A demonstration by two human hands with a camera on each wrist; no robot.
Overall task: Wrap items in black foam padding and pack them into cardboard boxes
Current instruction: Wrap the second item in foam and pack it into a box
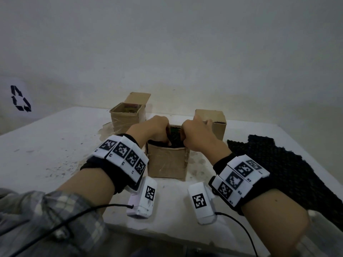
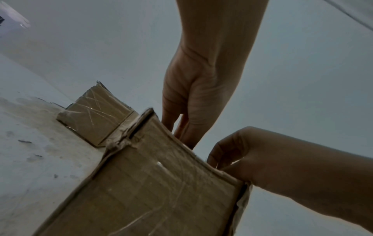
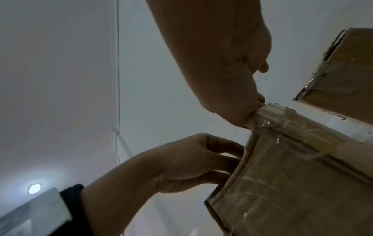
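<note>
An open cardboard box (image 1: pixel 167 164) stands on the white table in front of me, with black foam (image 1: pixel 175 138) showing inside its top. My left hand (image 1: pixel 156 128) reaches down into the box from the left, and its fairly straight fingers touch the foam. In the left wrist view this hand (image 2: pixel 197 89) drops behind the box (image 2: pixel 161 199) rim, fingertips hidden. My right hand (image 1: pixel 198 134) curls over the box's right wall, thumb inside. The right wrist view shows it (image 3: pixel 232 71) pressed at the taped rim of the box (image 3: pixel 302 183). Any wrapped item is hidden.
A loose sheet of black foam (image 1: pixel 278 164) lies on the table (image 1: pixel 46 145) to the right. An open box (image 1: pixel 126 117) stands at the back left and a closed one (image 1: pixel 213 119) at the back right. A wall rises close behind them.
</note>
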